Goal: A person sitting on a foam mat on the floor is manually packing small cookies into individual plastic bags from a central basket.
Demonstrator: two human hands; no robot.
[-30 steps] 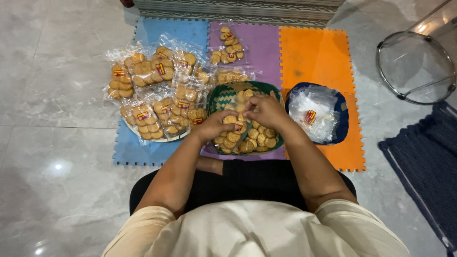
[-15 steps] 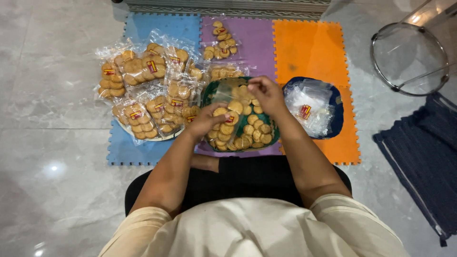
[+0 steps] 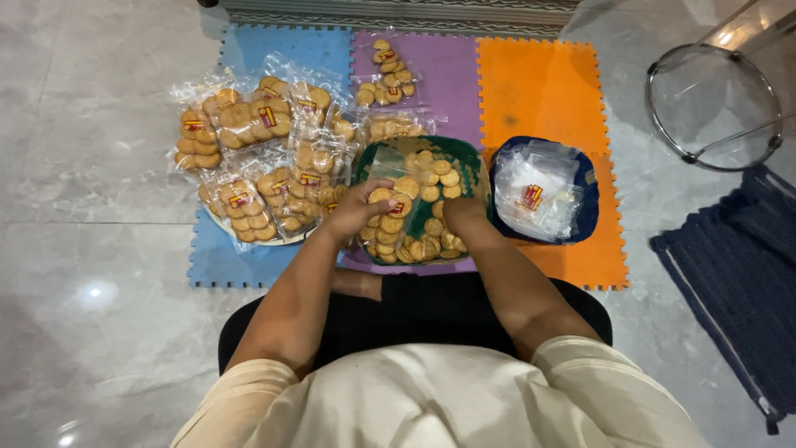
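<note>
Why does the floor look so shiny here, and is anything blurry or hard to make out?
Head view: the polished grey floor mirrors an overhead light as a bright patch at lower left; the clear packs of biscuits throw small glints; both hands, left hand and right hand, are slightly soft over the green basket; the edges bend a little, as with a wide lens.

Left of the green basket (image 3: pixel 474 166), a heap of clear plastic packets of round golden biscuits (image 3: pixel 257 158) lies spread out, each bearing a small red and yellow label (image 3: pixel 267 115). Behind the basket, one more filled packet (image 3: pixel 385 75) lies alone. Over the basket itself a clear bag (image 3: pixel 396 178) with the same kind of label seems to be partly filled. Right of the basket, a blue bowl holds empty clear bags (image 3: pixel 537 195), one showing a red and yellow label (image 3: pixel 531 196).
</note>
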